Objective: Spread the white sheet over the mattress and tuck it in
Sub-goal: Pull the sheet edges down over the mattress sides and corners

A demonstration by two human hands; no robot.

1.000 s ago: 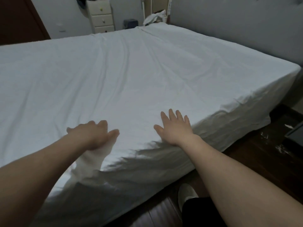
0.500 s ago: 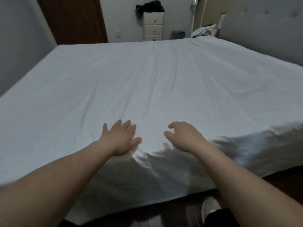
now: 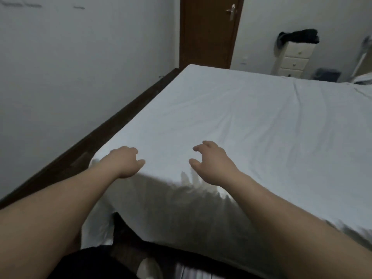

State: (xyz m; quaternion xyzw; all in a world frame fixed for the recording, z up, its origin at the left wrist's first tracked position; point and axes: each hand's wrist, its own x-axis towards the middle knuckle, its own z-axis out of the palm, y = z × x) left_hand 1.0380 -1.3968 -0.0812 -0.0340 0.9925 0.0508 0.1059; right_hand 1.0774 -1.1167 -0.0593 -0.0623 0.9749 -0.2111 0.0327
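Note:
The white sheet lies spread over the whole mattress, with shallow creases running toward the far end. Its near edge hangs down the mattress side in shadow. My left hand rests near the mattress's near-left corner, fingers curled down onto the sheet. My right hand hovers just over the near edge, fingers loosely curled, holding nothing that I can see.
A dark wooden bed frame rail runs along the left, close to the white wall. A brown door stands beyond the bed's far corner. A white drawer unit with dark clothes on top is at the back right.
The view has swung left toward the bed's near-left corner. Both hands moved left along the near edge, and my flat hands have curled their fingers.

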